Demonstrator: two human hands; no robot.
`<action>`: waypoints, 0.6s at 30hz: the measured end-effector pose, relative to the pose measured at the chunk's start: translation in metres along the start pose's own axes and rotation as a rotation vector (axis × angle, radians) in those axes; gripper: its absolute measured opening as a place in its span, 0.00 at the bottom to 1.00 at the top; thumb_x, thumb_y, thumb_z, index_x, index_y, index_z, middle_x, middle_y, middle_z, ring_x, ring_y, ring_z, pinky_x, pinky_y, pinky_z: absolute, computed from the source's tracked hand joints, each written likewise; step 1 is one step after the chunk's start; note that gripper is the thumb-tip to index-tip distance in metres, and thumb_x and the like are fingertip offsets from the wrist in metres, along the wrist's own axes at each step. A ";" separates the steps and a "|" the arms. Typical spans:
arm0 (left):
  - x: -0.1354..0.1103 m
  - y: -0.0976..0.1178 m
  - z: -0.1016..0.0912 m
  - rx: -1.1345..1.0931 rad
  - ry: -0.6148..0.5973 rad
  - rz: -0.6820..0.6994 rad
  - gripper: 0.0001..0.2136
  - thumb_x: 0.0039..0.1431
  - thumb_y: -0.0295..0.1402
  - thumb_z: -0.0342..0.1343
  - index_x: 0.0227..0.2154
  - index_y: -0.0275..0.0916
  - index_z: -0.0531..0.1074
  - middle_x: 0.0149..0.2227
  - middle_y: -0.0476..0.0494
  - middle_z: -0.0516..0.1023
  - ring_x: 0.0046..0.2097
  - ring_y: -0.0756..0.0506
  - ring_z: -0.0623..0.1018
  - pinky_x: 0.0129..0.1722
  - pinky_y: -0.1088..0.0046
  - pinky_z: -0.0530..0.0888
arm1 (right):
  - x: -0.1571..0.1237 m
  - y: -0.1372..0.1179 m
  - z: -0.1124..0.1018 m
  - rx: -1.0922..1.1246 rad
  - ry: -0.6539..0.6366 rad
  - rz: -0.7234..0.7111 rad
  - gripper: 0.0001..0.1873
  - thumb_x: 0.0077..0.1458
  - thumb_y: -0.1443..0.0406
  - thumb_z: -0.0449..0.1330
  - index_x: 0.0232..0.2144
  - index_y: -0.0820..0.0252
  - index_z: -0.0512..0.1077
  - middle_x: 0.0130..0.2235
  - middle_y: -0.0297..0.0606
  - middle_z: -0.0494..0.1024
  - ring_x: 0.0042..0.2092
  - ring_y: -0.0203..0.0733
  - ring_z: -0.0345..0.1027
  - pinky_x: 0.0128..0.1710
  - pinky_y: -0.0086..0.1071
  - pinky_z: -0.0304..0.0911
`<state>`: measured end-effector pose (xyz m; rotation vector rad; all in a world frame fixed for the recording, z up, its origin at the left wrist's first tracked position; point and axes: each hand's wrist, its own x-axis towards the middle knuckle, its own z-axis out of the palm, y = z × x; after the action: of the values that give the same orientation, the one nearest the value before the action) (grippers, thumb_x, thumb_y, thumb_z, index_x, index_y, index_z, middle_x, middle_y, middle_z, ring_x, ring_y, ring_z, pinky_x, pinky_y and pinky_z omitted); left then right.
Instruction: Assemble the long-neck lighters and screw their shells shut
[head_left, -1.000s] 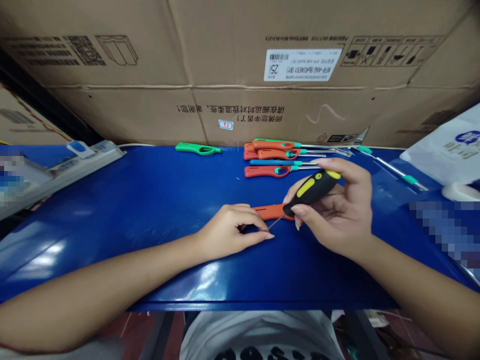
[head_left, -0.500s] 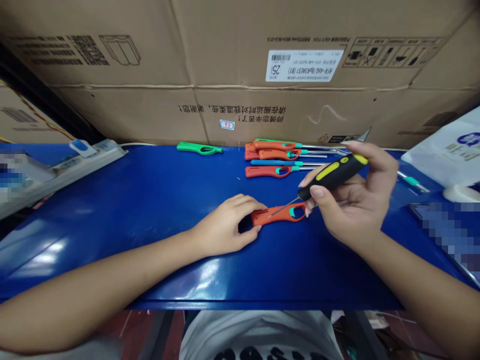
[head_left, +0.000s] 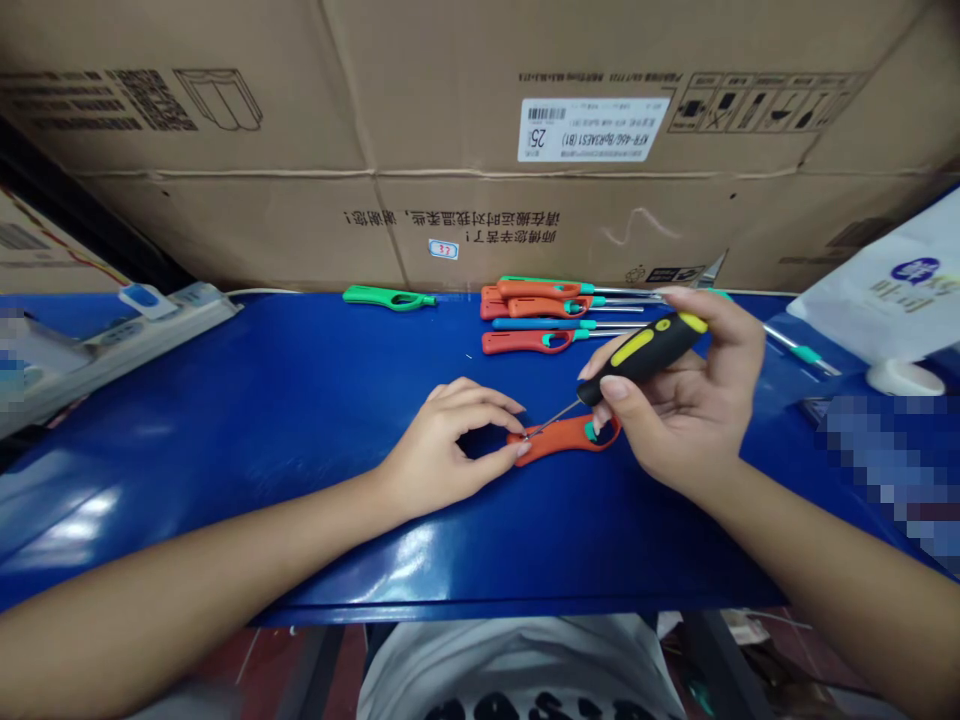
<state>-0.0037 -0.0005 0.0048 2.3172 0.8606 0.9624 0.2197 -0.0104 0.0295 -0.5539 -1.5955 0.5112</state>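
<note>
An orange lighter casing with a turquoise trigger lies on the blue table in front of me. At its left end, my left hand brings thumb and index fingertip close together beside the screwdriver tip. Whatever they pinch there is too small to make out. My right hand grips the black and yellow handle of a screwdriver, its thin shaft slanting down left to that same end of the casing. A pointed metal blade shows behind my right hand's fingers. The right hand partly covers the casing's right end.
Several long-nosed lighters lie stacked at the back, against a big cardboard box. A green lighter casing is left of them. A power strip sits at left; a white bag and a white roll at right.
My left fingers have moved from holding the casing's end to pinching by the screwdriver tip. The tip has shifted left along the casing to its end. The view has shifted slightly.
</note>
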 end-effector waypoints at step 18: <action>0.000 -0.001 0.001 -0.022 -0.036 -0.030 0.03 0.59 0.34 0.66 0.36 0.44 0.82 0.46 0.45 0.84 0.46 0.42 0.81 0.50 0.58 0.70 | -0.002 -0.002 -0.001 -0.099 -0.001 0.034 0.29 0.58 0.68 0.65 0.59 0.43 0.63 0.44 0.39 0.77 0.32 0.42 0.77 0.23 0.33 0.76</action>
<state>-0.0036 -0.0002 0.0040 2.2894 0.8639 0.9098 0.2211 -0.0126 0.0293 -0.6563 -1.6215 0.4596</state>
